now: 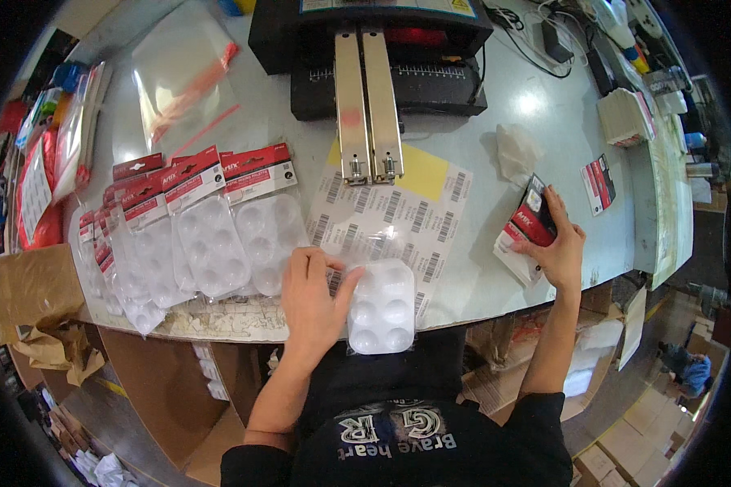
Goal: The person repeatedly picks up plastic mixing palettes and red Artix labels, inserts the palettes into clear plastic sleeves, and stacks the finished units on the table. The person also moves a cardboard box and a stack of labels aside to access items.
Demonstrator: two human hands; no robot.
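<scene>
My left hand (313, 296) rests on the near table edge and grips the left side of a white plastic palette (382, 307) with round wells, inside a clear bag. It lies over a sheet of barcode labels (394, 215). My right hand (562, 247) is far to the right, fingers closed on a small stack of red and black header cards (532, 223) lying on clear bags. To the left, several bagged palettes with red header cards (211, 231) lie in an overlapping row.
A black sealing machine with two metal bars (368, 105) stands at the back centre. Empty clear bags (183, 77) lie at the back left, more red cards (599, 183) at the right. Brown paper (32, 300) hangs off the left; cartons sit under the table.
</scene>
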